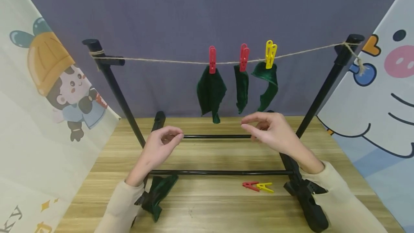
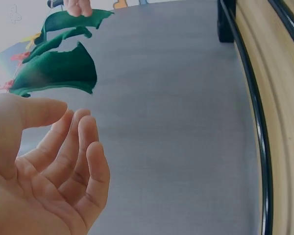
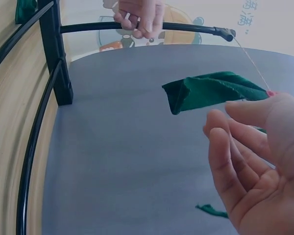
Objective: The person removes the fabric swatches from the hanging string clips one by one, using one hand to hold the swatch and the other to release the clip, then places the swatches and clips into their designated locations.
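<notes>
Three dark green cloth pieces hang from a string (image 1: 155,60): a wide cloth (image 1: 211,94) under a red clothespin (image 1: 212,60), a narrow cloth (image 1: 242,91) under another red clothespin (image 1: 244,57), and a twisted cloth (image 1: 271,82) under a yellow clothespin (image 1: 271,54). My left hand (image 1: 159,144) hovers left of and below the wide cloth, fingers loosely bent and nothing between them. Below the twisted cloth my right hand (image 1: 275,131) is also empty, thumb and fingertips apart. The right wrist view shows a green cloth (image 3: 206,93) just beyond its fingertips.
A black rack's left post (image 1: 121,100) and right post (image 1: 320,92) carry the string. Its front crossbar (image 1: 220,172) runs low over the wooden table (image 1: 200,204). A loose green cloth (image 1: 160,193) lies front left; a red clothespin (image 1: 250,185) and yellow clothespin (image 1: 265,187) lie front right.
</notes>
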`<state>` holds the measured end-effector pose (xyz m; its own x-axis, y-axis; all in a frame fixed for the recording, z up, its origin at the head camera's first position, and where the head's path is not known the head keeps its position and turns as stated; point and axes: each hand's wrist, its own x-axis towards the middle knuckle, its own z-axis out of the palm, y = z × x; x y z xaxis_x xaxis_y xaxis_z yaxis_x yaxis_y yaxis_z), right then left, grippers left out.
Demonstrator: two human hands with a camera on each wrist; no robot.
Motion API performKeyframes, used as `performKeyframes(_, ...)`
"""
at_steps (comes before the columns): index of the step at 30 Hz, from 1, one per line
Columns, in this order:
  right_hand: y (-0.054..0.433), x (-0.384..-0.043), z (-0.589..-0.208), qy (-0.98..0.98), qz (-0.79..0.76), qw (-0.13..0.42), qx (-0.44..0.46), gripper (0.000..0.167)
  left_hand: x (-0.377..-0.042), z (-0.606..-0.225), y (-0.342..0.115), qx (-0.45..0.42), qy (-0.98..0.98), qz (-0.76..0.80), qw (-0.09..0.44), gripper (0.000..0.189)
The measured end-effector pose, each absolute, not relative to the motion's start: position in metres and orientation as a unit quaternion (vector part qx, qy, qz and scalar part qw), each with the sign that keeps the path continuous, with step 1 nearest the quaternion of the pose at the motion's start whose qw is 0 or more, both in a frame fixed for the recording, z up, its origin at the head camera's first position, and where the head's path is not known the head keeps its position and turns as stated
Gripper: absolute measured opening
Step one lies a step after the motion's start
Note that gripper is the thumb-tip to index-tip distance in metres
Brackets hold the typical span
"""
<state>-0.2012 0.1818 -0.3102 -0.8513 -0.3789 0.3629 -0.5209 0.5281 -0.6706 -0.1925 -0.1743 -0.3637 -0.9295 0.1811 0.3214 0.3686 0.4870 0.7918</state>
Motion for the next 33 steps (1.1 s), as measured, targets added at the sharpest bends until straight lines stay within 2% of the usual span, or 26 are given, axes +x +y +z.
performKeyframes(5,0.175,-0.203,-0.304,-0.856,0.431,0.107,0.266,0.017,-0.193,-0.353,-0.165,-0.141,-0.850,-0.498,0.095,0.018)
performKeyframes(12,0.167,-0.205,-0.293,-0.836,0.455,0.145,0.270,0.019,-0.178,-0.314,-0.146,-0.164,-0.839,-0.508,0.108,0.017)
performKeyframes(16,0.163,-0.205,-0.284,-0.832,0.457,0.162,0.270,0.018,-0.179,-0.305,-0.143,-0.175,-0.836,-0.511,0.101,0.019)
performKeyframes(24,0.147,-0.181,-0.235,-0.830,0.443,0.192,0.279,0.017,-0.203,-0.314,-0.143,-0.197,-0.822,-0.526,0.094,0.030)
performKeyframes(33,0.137,-0.180,-0.210,-0.829,0.436,0.213,0.279,0.017,-0.194,-0.272,-0.131,-0.213,-0.805,-0.543,0.106,0.032)
